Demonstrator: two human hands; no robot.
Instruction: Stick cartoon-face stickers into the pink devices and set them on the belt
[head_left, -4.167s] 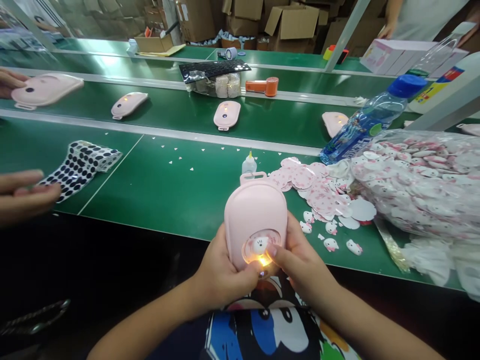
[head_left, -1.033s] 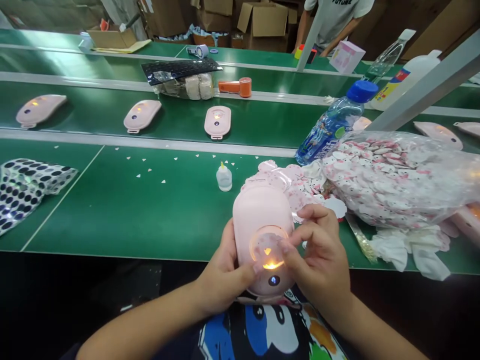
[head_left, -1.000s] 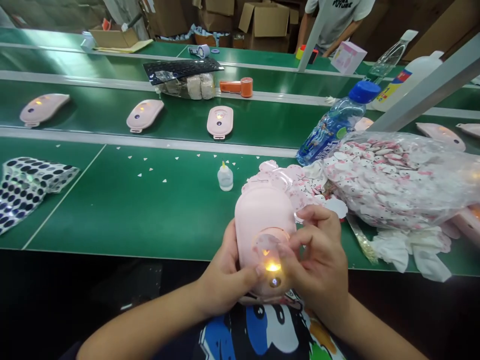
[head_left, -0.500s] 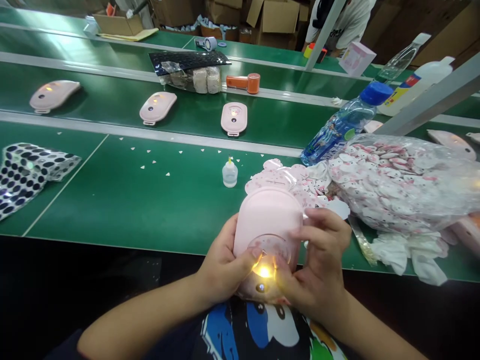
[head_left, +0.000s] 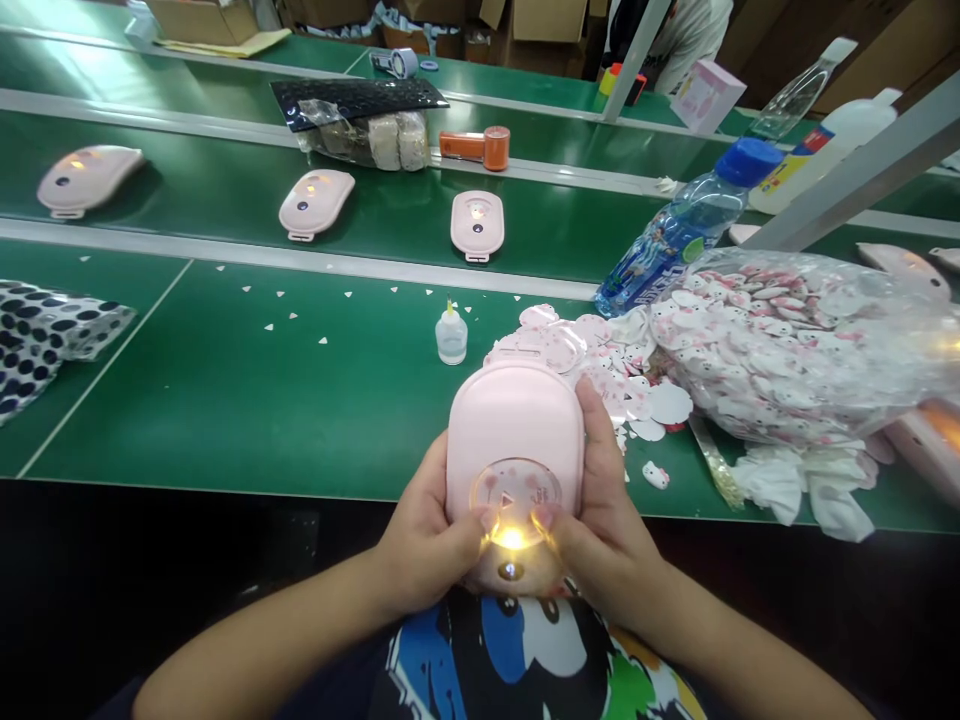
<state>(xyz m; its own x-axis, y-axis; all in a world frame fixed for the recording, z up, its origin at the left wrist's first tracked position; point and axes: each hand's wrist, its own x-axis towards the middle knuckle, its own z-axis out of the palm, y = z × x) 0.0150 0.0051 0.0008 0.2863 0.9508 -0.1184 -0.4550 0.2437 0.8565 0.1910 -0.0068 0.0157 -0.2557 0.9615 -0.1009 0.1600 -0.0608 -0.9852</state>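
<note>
A pink plastic device with a rounded body lies between both hands, close to my lap. Its lower part glows yellow, and a round patterned disc is set into its face above the light. My left hand grips the left edge, thumb on the front beside the light. On the opposite edge my right hand is closed too, its thumb pressing near the light. Beyond the device, round printed stickers lie in a loose pile. A small clear bottle with a yellow tip stands to their left.
Similar pink devices sit on the green conveyor. At right are a clear bag of small printed pieces, a blue-capped bottle and a slanted metal post. Small white triangles are scattered ahead. Someone in white is across the line.
My right hand has come round the device's right edge, with its raised fingers now behind it. The view has shifted slightly, and a small printed piece shows on the table at right.
</note>
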